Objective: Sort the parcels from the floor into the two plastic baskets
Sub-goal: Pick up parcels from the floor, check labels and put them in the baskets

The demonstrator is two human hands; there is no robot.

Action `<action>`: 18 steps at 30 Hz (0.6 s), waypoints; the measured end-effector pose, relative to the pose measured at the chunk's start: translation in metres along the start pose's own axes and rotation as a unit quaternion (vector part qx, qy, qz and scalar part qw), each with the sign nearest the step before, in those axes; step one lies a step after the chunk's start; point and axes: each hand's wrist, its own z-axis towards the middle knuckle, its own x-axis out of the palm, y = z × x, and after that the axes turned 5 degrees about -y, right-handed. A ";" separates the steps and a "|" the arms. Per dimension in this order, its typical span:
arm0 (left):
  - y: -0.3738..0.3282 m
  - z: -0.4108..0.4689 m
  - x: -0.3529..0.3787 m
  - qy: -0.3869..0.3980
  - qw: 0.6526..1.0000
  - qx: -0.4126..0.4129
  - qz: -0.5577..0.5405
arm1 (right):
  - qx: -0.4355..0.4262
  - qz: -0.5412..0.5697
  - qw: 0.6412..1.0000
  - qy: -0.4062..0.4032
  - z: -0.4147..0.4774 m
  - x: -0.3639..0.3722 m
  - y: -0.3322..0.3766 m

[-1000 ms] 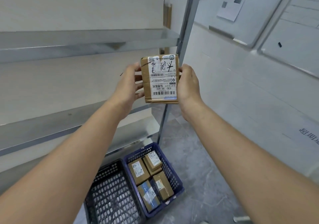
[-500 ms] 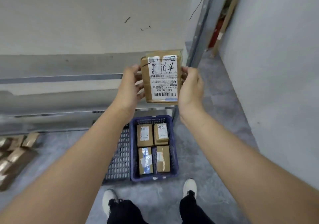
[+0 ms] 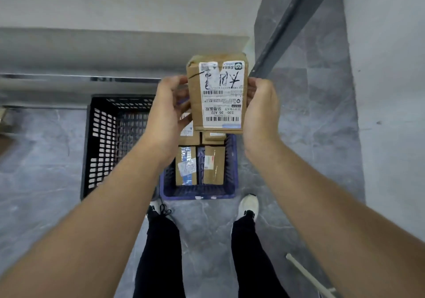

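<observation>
I hold a brown cardboard parcel (image 3: 217,94) with a white shipping label upright in front of me. My left hand (image 3: 166,116) grips its left side and my right hand (image 3: 261,111) its right side. The parcel hangs above the blue plastic basket (image 3: 231,178) on the floor, which holds several small parcels (image 3: 213,166). To its left stands the black plastic basket (image 3: 103,141); what shows of its inside is bare.
A grey metal shelf rack (image 3: 115,51) runs across the back, with a dark upright post (image 3: 289,24) at the right. My feet in white shoes (image 3: 249,204) stand just behind the baskets. A white wall (image 3: 391,90) closes the right side.
The view has tilted down from the shelves to the floor. The parcel stays between both hands and now hangs over the blue basket.
</observation>
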 end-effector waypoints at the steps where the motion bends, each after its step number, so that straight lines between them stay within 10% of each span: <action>1: 0.015 0.012 -0.004 -0.006 1.000 -0.012 0.002 | 0.007 -0.010 1.000 0.008 0.008 0.002 -0.017; 18: 0.248 0.104 -0.037 -0.066 0.975 -0.190 0.091 | 0.206 -0.087 0.974 0.045 0.080 -0.017 -0.276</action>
